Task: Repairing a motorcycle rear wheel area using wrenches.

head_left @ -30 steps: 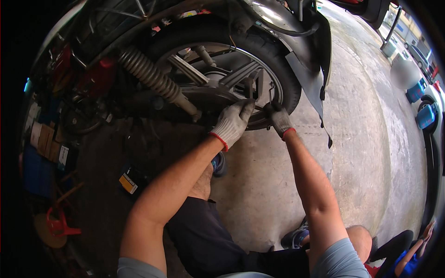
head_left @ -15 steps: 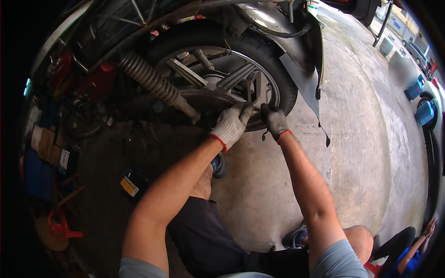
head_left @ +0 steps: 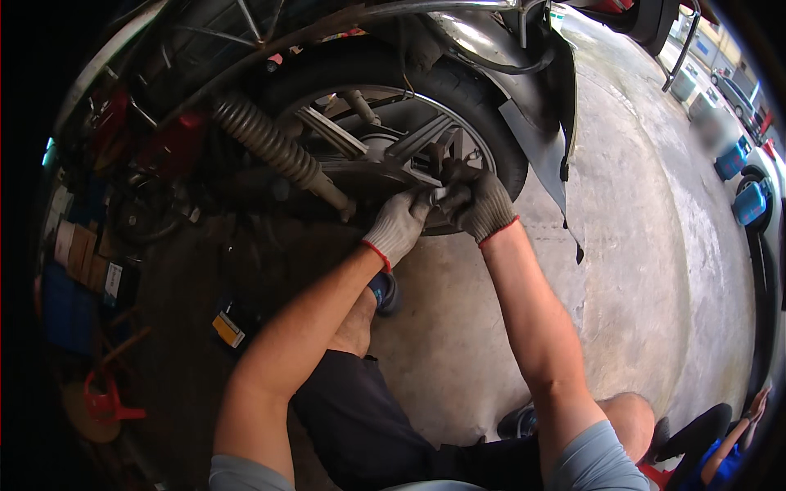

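A motorcycle's wheel (head_left: 379, 146) with a black tyre (head_left: 509, 159) and silver spokes stands in front of me. My left hand (head_left: 399, 221), in a pale knitted glove with a red cuff, is closed below the hub, by the lower rim. Close beside it, my right hand (head_left: 485, 209), gloved alike with darkened fingers, is bent and closed at the rim. Between the fingertips of both hands shows a small pale piece (head_left: 440, 194), too covered to name. Just above the right fingers, a dark blocky part (head_left: 446, 147) sits in front of the spokes.
A coiled shock absorber (head_left: 274, 147) slants down left of the wheel. A grey flap (head_left: 536, 155) hangs at its right. On the floor lies a yellow-and-black box (head_left: 229, 327); a red plastic item (head_left: 106, 399) is further left. Another person (head_left: 725, 450) sits at the lower right.
My right hand has moved left and turned inward over the rim, meeting my left fingers. The left hand has drawn slightly down and left. A thin hooked rod by the right hand no longer shows.
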Available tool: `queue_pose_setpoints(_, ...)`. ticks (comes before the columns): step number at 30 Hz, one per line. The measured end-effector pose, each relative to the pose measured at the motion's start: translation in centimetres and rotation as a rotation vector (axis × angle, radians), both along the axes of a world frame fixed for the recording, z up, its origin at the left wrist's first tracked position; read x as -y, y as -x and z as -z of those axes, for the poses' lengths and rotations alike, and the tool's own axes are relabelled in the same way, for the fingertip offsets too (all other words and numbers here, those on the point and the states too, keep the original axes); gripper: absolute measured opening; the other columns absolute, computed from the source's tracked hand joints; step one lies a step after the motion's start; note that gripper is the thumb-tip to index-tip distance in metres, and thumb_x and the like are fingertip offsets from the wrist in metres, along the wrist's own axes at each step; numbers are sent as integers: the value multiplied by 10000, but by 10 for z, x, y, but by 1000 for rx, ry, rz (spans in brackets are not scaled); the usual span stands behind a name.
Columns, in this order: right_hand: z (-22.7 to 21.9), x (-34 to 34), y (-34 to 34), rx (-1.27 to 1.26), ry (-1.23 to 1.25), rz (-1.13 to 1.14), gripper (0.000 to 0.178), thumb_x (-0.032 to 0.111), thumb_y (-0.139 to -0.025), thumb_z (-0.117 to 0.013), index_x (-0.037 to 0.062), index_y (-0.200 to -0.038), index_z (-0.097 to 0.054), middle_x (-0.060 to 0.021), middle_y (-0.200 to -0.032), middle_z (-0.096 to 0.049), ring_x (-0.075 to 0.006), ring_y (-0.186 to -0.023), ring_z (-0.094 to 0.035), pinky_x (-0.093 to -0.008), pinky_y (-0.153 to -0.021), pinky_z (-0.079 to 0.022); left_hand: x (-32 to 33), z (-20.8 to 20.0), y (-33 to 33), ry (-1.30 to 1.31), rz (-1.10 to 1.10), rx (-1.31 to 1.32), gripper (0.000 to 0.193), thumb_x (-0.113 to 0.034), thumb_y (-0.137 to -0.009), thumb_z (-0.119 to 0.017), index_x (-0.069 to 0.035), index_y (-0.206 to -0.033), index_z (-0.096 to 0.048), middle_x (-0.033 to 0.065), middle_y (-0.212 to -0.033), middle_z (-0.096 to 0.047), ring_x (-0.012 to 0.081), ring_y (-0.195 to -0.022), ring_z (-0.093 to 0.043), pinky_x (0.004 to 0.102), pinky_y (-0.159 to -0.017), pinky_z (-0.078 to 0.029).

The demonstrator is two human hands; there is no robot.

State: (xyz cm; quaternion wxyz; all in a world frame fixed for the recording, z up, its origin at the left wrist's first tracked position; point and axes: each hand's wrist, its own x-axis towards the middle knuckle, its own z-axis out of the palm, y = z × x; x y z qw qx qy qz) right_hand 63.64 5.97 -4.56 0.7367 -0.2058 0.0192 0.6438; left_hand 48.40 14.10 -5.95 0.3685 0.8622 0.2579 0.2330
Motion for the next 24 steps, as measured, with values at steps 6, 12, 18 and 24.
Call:
queue_pose_setpoints(6, 53, 12, -5, 925, 383, -12, 295, 287, -928, -564, 12, -949, -670, -5, -595, -522, -112, -444, -450, -273, -405, -375, -2, -5, -1, 56, 43, 13, 499, -398, -1009, -455, 61, -1126, -610, 269, -1051, -654, 385, -1018, -625, 400, -890, -470)
queue_pose_setpoints(12, 114, -4, -33, 1951, 599, 371, 355, 339, -916, -512, 23, -1003, -649, -236, -824, -655, -420, -750, -642, -494, -700, -499, 4, -4, -2, 15, 29, -60, 503, -399, -1006, -454, 55, -1160, -607, 272, -1093, -648, 385, -1058, -618, 393, -912, -466)
queue_pose_setpoints(18, 126, -13, -41, 2044, 638, 305, 314, 329, -937, -476, 65, -1027, -620, -247, -1028, -654, -445, -967, -615, -526, -855, -478, 3, -3, -2, -41, 48, -91, 509, -409, -1006, -440, 42, -1173, -608, 271, -1105, -643, 400, -1074, -606, 398, -911, -467)
queue_pose_setpoints(24, 126, -4, -36, 1886, 708, 320, 377, 377, -926, -472, 55, -1041, -631, -267, -979, -648, -457, -955, -602, -516, -829, -470, 2, -1, -3, -52, 35, -62, 480, -449, -998, -435, -41, -1161, -627, 261, -1067, -644, 436, -1055, -584, 464, -889, -472)
